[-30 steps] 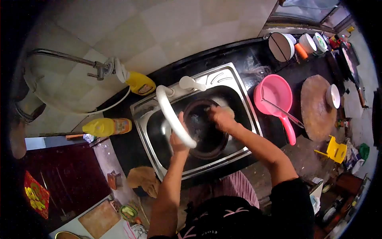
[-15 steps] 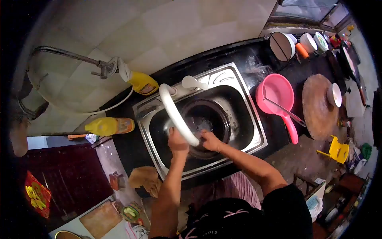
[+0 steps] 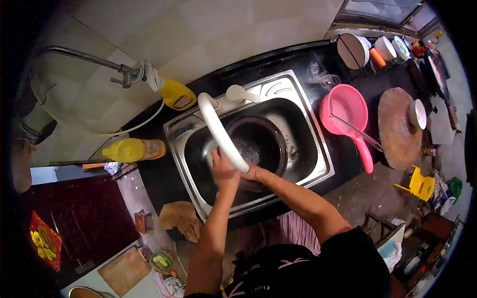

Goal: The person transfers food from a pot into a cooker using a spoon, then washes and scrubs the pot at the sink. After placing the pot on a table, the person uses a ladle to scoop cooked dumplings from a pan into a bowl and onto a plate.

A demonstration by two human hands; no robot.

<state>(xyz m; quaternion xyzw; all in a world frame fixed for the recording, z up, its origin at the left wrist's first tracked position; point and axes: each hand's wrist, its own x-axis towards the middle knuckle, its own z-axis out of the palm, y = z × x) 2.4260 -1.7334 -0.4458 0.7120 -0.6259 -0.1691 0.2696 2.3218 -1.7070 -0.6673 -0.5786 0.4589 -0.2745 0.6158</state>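
Both hands are together over a steel sink (image 3: 325, 166), under the curved white faucet (image 3: 222, 136). My left hand (image 3: 225, 171) is curled closed, thumb upward; whatever it may hold is hidden. My right hand (image 3: 253, 173) meets it from the right, its fingers hidden behind the spout and left hand. Below them in the sink sits a dark round basin (image 3: 282, 144) with water glinting inside. No object shows between the hands.
Right of the sink stands a pink dipper (image 3: 343, 102) with a metal utensil (image 3: 360, 131) across it. Beyond is a round wooden board (image 3: 397, 136) bearing a white bowl (image 3: 418, 115). Yellow bottles (image 3: 134, 149) stand left; a brown cloth (image 3: 180, 218) lies at the front-left counter edge.
My right hand has moved left, from over the basin to my left hand behind the spout. My left hand has shifted slightly up and right. The view has tilted slightly.
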